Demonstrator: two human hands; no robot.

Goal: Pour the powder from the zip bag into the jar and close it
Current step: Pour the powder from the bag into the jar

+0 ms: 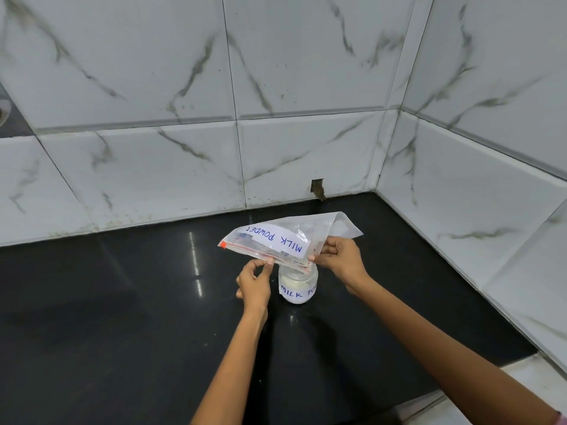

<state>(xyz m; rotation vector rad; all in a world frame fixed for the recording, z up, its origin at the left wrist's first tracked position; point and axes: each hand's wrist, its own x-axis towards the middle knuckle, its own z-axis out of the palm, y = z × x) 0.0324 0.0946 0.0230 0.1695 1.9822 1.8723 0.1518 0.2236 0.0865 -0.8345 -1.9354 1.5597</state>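
Both hands are up at the bag. The left hand point(254, 283) is pinching the lower zip edge between thumb and fingertip, the other fingers loosely curled below. The right hand point(339, 256) is gripping the bag's side near the mouth corner, fingers curled round the plastic.

The zip bag point(285, 239) is being held tipped over, bottom end lifted up and to the right, the zip-strip corner pointing down onto the mouth of the jar point(297, 286). Its handwritten label is reading upside down from here. The bag is looking mostly slack and clear; how much powder is left inside I cannot tell.

The jar is standing upright on the black worktop point(122, 302), directly under the bag's low corner, and already showing white powder behind its own label. No lid is showing anywhere in view.

Judging by this, the pouring step is in hand and probably near its finish. The next move is likely calling for a lift or shake of the bag's raised end to run out the last powder, keeping the corner over the jar mouth so nothing spills. After that, setting the bag aside and finding the lid.

Around them: glossy dark worktop, marbled white wall tiles point(276, 72) behind and to the right, a small notch cut in the tile point(317, 187) just above the worktop.
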